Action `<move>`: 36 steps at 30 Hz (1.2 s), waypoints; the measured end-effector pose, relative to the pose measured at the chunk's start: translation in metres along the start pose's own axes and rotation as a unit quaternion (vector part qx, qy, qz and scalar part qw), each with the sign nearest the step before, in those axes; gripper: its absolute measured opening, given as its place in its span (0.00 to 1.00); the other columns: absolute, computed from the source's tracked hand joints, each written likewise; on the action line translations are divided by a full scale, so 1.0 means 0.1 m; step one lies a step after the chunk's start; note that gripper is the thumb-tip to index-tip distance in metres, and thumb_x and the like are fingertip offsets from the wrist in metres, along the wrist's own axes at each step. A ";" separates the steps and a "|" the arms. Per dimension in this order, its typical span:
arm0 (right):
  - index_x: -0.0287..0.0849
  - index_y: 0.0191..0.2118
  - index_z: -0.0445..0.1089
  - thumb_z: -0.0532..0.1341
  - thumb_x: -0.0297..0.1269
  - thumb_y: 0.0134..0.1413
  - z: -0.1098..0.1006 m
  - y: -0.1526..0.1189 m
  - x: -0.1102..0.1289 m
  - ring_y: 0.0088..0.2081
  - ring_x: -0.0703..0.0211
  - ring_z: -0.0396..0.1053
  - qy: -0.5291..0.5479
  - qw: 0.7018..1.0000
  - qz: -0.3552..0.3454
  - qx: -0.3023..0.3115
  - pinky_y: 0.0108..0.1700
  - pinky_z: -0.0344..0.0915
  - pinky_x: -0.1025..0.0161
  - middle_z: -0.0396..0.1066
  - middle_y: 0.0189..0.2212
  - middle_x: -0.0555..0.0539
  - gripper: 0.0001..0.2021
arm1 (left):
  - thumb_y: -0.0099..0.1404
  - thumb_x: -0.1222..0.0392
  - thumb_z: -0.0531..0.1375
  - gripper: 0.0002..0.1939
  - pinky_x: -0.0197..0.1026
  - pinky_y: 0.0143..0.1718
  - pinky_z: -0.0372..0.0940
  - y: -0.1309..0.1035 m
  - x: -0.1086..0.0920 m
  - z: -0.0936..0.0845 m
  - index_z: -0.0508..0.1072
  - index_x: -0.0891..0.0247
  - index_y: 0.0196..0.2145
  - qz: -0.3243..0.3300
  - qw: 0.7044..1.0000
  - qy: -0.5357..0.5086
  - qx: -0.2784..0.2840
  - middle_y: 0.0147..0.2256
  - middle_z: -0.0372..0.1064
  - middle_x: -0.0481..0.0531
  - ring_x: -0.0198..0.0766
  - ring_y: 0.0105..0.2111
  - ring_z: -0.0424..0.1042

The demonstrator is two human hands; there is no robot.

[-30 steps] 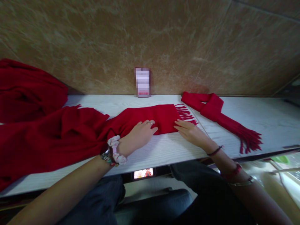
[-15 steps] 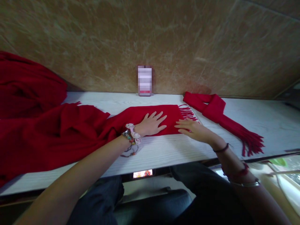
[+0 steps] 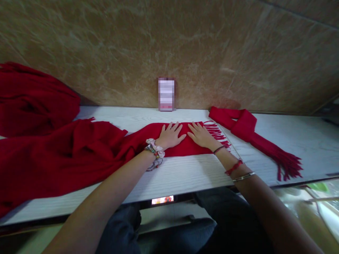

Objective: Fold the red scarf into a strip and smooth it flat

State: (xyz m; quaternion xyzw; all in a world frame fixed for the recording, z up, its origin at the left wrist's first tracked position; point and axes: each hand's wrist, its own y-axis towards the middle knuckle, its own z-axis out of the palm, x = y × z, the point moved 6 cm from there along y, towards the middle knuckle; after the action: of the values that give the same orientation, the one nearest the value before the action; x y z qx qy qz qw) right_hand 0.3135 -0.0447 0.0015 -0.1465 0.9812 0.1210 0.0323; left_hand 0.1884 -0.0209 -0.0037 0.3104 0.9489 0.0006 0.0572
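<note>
A long red scarf lies across the white tabletop, flat and narrow at its fringed right end and bunched into loose folds toward the left. My left hand rests palm down on the flat part with its fingers spread. Just right of it, my right hand also lies flat on the cloth near the fringe, fingers apart. Neither hand grips anything. To the right sits a folded red scarf, its tassels pointing toward the front edge.
A heap of red cloth fills the left back of the white table. A phone-like object with a blurred screen leans on the brown marbled wall. Another small lit screen shows below the front edge.
My right hand has moved left and up from the fringed end's lower edge, laying flat on the scarf with fingers spread. My left hand has shifted slightly upward on the cloth. The view has moved a little.
</note>
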 end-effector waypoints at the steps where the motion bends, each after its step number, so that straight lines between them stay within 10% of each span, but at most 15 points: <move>1: 0.32 0.59 0.54 0.46 0.42 0.62 -0.01 -0.01 -0.02 0.60 0.42 0.51 -0.004 1.000 0.004 0.004 0.56 0.53 0.44 0.53 0.59 0.34 0.25 | 0.66 0.42 0.37 0.33 0.60 0.58 0.42 0.00 0.00 -0.01 0.47 0.63 0.62 -0.001 1.000 -0.003 0.001 0.63 0.40 0.54 0.51 0.62 0.39; 12: 0.36 0.61 0.52 0.42 0.35 0.62 -0.09 0.06 0.03 0.61 0.46 0.47 0.014 0.999 -0.012 0.029 0.57 0.50 0.44 0.50 0.61 0.38 0.23 | 0.66 0.43 0.37 0.32 0.61 0.58 0.42 -0.01 -0.02 -0.03 0.47 0.64 0.62 0.002 1.000 -0.005 -0.008 0.63 0.40 0.53 0.51 0.62 0.40; 22: 0.28 0.58 0.56 0.44 0.34 0.60 -0.07 -0.14 -0.46 0.60 0.44 0.50 -0.020 0.993 0.114 0.012 0.57 0.51 0.44 0.54 0.59 0.33 0.23 | 0.66 0.43 0.37 0.32 0.59 0.58 0.42 -0.02 -0.02 -0.03 0.48 0.63 0.62 -0.001 1.000 0.001 -0.017 0.63 0.41 0.53 0.49 0.62 0.40; 30: 0.27 0.61 0.50 0.43 0.40 0.62 -0.17 -0.28 0.10 0.62 0.47 0.44 0.023 1.000 -0.009 0.012 0.59 0.48 0.48 0.48 0.61 0.34 0.26 | 0.66 0.43 0.37 0.32 0.59 0.58 0.44 -0.01 0.00 -0.02 0.48 0.62 0.62 -0.002 1.000 0.009 -0.023 0.63 0.42 0.52 0.48 0.62 0.41; 36: 0.31 0.60 0.52 0.42 0.39 0.63 -0.06 -0.39 -0.08 0.62 0.46 0.46 -0.007 0.998 -0.022 0.051 0.56 0.53 0.46 0.49 0.61 0.34 0.24 | 0.66 0.43 0.37 0.32 0.58 0.58 0.44 -0.02 -0.01 -0.03 0.49 0.62 0.62 0.001 1.000 0.006 -0.028 0.63 0.42 0.52 0.48 0.62 0.41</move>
State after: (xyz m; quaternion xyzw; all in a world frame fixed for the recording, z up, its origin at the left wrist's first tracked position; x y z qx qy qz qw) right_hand 0.3323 -0.0800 -0.0005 -0.1652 0.9825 0.0708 0.0490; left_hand 0.1874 -0.0230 -0.0008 0.3093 0.9486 0.0286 0.0602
